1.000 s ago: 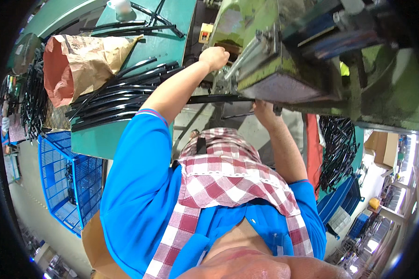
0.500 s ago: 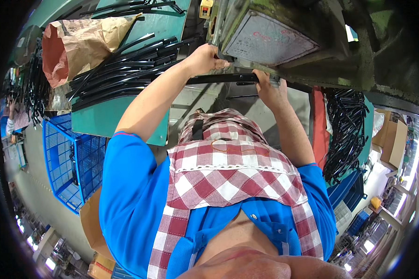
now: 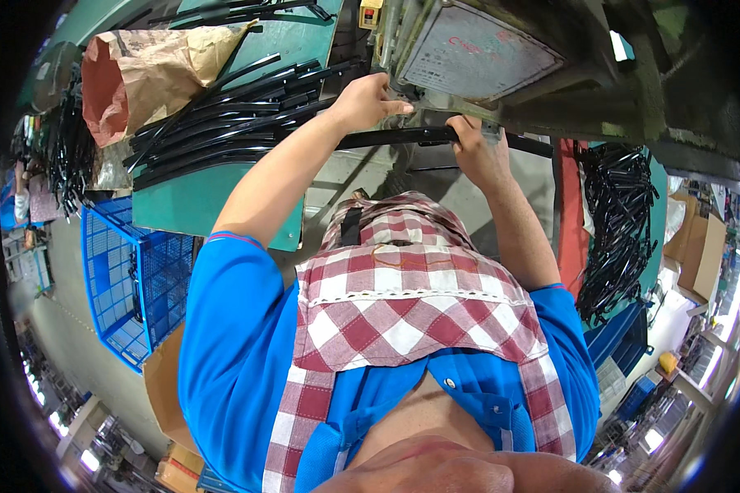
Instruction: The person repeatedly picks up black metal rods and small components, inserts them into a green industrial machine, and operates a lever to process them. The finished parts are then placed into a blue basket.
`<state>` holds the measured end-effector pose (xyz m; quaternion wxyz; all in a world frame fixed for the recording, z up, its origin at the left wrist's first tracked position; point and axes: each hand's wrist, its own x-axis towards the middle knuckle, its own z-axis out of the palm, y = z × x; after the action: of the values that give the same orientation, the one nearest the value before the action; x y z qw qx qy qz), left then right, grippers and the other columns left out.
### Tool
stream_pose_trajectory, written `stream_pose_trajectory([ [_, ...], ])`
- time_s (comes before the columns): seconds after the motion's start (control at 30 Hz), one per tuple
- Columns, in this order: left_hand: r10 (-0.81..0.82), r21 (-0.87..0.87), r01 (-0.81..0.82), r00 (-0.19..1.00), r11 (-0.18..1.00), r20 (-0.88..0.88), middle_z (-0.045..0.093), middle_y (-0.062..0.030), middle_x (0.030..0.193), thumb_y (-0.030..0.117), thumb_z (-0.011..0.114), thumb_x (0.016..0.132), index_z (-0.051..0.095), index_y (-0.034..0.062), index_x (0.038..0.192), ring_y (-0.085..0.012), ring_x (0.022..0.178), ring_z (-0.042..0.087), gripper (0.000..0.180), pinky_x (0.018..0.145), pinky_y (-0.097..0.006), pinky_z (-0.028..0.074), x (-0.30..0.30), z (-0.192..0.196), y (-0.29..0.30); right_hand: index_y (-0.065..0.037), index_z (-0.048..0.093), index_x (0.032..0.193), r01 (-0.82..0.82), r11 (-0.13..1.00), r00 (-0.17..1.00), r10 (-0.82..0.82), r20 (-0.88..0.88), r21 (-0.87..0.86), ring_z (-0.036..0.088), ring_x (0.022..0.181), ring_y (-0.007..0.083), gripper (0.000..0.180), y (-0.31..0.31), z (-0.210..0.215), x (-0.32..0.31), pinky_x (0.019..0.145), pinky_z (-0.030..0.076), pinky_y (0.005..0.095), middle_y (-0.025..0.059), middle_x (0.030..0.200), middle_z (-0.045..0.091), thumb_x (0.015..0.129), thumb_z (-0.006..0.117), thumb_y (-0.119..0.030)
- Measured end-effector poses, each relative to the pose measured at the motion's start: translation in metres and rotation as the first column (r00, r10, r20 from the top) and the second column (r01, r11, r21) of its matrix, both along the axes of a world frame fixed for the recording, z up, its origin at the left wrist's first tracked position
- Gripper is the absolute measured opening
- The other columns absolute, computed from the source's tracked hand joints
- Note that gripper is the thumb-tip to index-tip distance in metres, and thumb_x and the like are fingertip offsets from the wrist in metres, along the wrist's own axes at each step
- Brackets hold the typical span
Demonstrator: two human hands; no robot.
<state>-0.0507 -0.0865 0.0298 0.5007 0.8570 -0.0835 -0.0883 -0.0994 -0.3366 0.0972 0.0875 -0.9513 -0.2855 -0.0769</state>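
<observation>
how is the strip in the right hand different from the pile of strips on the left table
The strip is gripped by the right hand; the pile lies on the green table. The strip is one piece, while the pile holds many, some crossing. Both are glossy black, with long shapes.

Right grip (image 3: 478, 150) curled, forearms (image 3: 292, 171) forward

Hands (image 3: 363, 103) at machine (image 3: 584, 123), right gripping black strip (image 3: 386, 137)

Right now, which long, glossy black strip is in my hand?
The long, glossy black strip stretching leftward from your bare right hand. Only it is gripped; the bunched black strips at left and black pile at right lie clear of that hand.
</observation>
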Motion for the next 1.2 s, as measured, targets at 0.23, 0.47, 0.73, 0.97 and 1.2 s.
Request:
stream_pose_trajectory([
  [0.23,-0.269,0.215,0.285,0.958,0.934,-0.101,0.066,-0.0189,0.088,0.036,0.060,0.091,0.063,0.0009,0.104,-0.0306,0.082,0.064,0.038,0.073,-0.039,0.049,-0.061,0.042,-0.015,-0.011,0.059,0.093,0.001,1.000,0.999,0.000,0.052,-0.016,0.057,0.094,0.0259,0.020,-0.034,0.005,-0.028,0.084,0.041,0.0390,0.0057,0.091,0.060,0.073,0.062,-0.008],
  [0.47,-0.454,0.364,0.492,0.871,0.791,-0.190,0.063,-0.0252,0.092,0.033,0.061,0.088,0.059,0.0012,0.102,-0.0428,0.090,0.059,0.035,0.076,-0.046,0.047,-0.129,0.016,-0.063,-0.008,0.057,0.088,0.084,0.994,0.987,-0.074,-0.141,0.064,0.056,0.093,0.0260,0.014,-0.086,-0.053,-0.113,0.076,0.044,0.0389,0.0079,0.091,0.058,0.075,0.059,-0.012],
  [0.73,-0.392,0.368,0.546,0.820,0.753,-0.417,0.064,-0.0232,0.090,0.026,0.063,0.085,0.058,0.0007,0.095,-0.0417,0.089,0.060,0.028,0.075,-0.047,0.047,-0.196,-0.003,-0.138,-0.007,0.062,0.092,0.150,0.964,0.895,-0.039,-0.445,0.218,0.057,0.094,0.0269,0.017,-0.160,-0.092,-0.183,0.079,0.045,0.0396,0.0081,0.091,0.061,0.077,0.060,-0.015],
  [0.97,-0.465,0.349,0.598,0.792,0.721,-0.395,0.063,-0.0198,0.091,0.028,0.065,0.084,0.057,0.0023,0.097,-0.0409,0.087,0.059,0.030,0.073,-0.047,0.047,-0.217,-0.028,-0.141,-0.007,0.062,0.097,0.305,0.927,0.815,-0.134,-0.563,0.220,0.055,0.097,0.0270,0.028,-0.160,-0.105,-0.217,0.081,0.044,0.0392,0.0079,0.095,0.059,0.069,0.067,-0.011],
  [1.2,-0.478,0.260,0.585,0.794,0.768,-0.375,0.063,-0.0205,0.089,0.025,0.066,0.083,0.057,0.0014,0.096,-0.0411,0.086,0.059,0.029,0.073,-0.047,0.047,-0.211,-0.026,-0.090,-0.006,0.061,0.096,0.308,0.938,0.802,-0.165,-0.575,0.160,0.055,0.095,0.0280,0.028,-0.107,-0.092,-0.211,0.081,0.045,0.0394,0.0085,0.094,0.059,0.069,0.067,-0.010],
])
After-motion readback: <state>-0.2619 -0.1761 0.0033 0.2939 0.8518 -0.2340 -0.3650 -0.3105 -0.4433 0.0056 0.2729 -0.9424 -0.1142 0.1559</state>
